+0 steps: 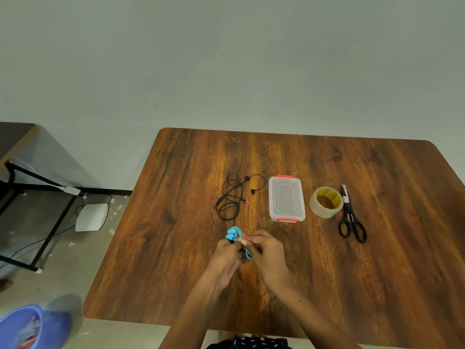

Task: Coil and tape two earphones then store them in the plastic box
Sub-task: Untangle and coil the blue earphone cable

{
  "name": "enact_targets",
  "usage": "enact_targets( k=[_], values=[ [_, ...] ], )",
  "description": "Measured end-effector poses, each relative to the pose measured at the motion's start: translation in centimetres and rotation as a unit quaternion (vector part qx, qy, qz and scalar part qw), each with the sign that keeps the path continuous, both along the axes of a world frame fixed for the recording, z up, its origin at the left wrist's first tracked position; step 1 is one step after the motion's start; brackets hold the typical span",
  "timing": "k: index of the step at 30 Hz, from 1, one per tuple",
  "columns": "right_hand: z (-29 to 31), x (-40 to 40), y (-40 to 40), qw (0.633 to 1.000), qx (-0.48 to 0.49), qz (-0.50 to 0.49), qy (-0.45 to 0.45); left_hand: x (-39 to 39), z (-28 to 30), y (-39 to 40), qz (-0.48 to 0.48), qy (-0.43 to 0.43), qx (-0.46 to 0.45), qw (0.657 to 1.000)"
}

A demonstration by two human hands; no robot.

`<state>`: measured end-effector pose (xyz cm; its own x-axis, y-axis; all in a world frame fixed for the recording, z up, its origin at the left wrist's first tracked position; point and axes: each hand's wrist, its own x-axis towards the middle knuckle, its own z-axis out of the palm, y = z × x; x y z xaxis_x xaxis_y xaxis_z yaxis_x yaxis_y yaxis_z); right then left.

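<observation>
A light-blue earphone [234,235] is bunched into a coil above the near middle of the wooden table [377,273]. My left hand [226,255] grips the coil from the left. My right hand [266,250] pinches it from the right at the middle, with a loop of blue cord hanging between the hands. A black earphone [230,197] lies loose and uncoiled farther back. To its right sits the clear plastic box [286,199] with orange latches and its lid on. A roll of clear tape [326,202] stands right of the box.
Black scissors [351,217] lie right of the tape roll. Left of the table, on the floor, are a black metal frame [50,202], a white device [91,217] with cables and a blue bin [22,328].
</observation>
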<state>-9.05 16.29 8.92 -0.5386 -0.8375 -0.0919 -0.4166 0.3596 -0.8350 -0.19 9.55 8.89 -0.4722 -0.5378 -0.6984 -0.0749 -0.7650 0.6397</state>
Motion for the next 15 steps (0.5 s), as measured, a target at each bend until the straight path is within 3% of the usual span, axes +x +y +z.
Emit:
enact_targets(
  k=[9, 15],
  values=[
    [0.3, 0.2, -0.1, 0.996, 0.040, 0.065, 0.037, 1.0, 0.8, -1.1, 0.031, 0.083, 0.137, 0.987],
    [0.1, 1.0, -0.3, 0.990, 0.044, 0.083, 0.108, 0.6, 1.0, -0.9, 0.034, 0.076, 0.140, 0.987]
  ],
)
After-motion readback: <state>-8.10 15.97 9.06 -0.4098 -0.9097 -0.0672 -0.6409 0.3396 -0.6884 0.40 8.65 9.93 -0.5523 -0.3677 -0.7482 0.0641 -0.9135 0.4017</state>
